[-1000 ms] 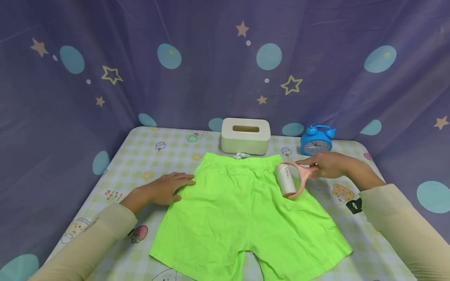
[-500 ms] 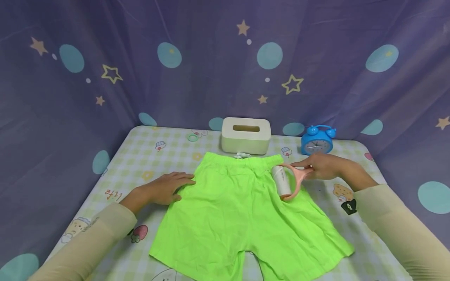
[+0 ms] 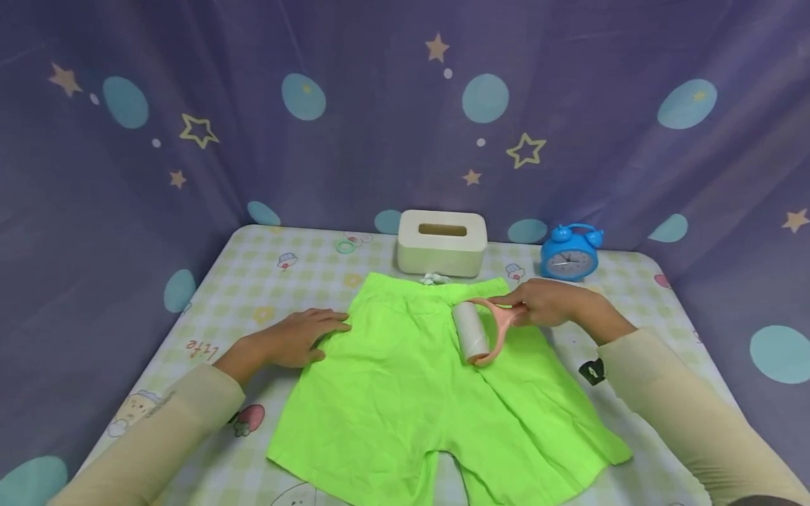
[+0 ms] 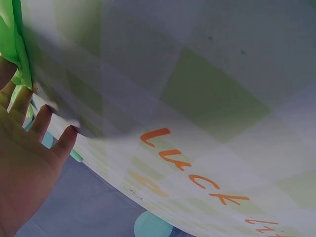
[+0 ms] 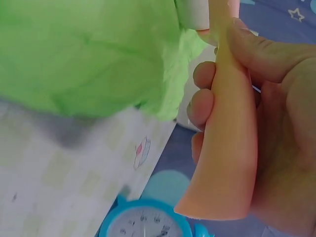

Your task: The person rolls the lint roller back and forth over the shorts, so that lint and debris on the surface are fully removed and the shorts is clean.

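Neon green shorts (image 3: 386,386) lie spread on the table, waistband toward the back. My right hand (image 3: 549,302) grips the pink handle of a lint roller (image 3: 471,334), whose white roll lies against the upper right part of the shorts. In the right wrist view the fingers and thumb curl round that handle (image 5: 229,143). My left hand (image 3: 296,339) rests flat at the left edge of the shorts near the waistband, fingers extended onto the fabric. The left wrist view shows the same hand (image 4: 29,148) with its fingers spread beside the green cloth.
A pale green tissue box (image 3: 441,246) with a white lid stands just behind the waistband. To its right is a blue alarm clock (image 3: 569,254). A small green ring (image 3: 345,247) shows at the back left. A checked, printed cloth (image 3: 253,281) covers the table, with a purple curtain behind.
My right hand has moved left, carrying the lint roller across the shorts toward their middle. The left hand stays where it was.
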`<state>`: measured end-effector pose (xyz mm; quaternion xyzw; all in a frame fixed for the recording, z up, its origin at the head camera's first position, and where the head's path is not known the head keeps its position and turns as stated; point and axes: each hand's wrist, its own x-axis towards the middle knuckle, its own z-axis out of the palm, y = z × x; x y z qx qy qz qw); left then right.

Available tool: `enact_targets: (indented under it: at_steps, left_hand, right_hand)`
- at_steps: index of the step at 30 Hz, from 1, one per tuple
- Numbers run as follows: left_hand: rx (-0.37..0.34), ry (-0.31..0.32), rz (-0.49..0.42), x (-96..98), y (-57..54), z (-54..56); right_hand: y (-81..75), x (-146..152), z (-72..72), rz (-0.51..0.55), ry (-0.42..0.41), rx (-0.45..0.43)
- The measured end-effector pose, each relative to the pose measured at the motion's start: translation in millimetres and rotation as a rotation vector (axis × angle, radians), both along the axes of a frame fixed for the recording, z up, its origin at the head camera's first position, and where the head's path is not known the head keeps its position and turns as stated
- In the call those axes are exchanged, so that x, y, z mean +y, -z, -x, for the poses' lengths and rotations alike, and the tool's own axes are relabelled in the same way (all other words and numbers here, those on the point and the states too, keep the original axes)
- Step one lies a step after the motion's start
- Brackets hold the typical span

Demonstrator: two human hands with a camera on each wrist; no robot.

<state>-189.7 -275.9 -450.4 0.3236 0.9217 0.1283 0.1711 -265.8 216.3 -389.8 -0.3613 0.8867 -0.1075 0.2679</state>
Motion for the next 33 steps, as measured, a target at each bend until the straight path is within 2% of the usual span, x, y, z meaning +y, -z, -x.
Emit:
enact_targets:
  at_steps: [4,8,14,26,33]
  left_hand:
    - [0.002,0.001,0.012,0.7,-0.4,1.0]
    - [0.011,0.002,0.003,0.2,-2.3,0.0]
    - [0.009,0.001,-0.010,2.2,0.9,0.4]
    - [0.021,0.012,0.010,-0.2,1.9,2.6]
    - [0.015,0.016,0.001,0.9,-0.8,2.7]
  right_hand:
    - [3.1,-13.7,-3.8,0.011,0.000,0.006]
    - [11.3,-28.3,-8.3,0.070,-0.030,0.015]
    - [23.8,-49.9,-16.8,0.156,-0.085,0.110]
    - [29.9,-94.0,-35.3,0.168,-0.066,0.146]
    - [37.0,-117.1,-41.5,0.195,-0.088,0.208]
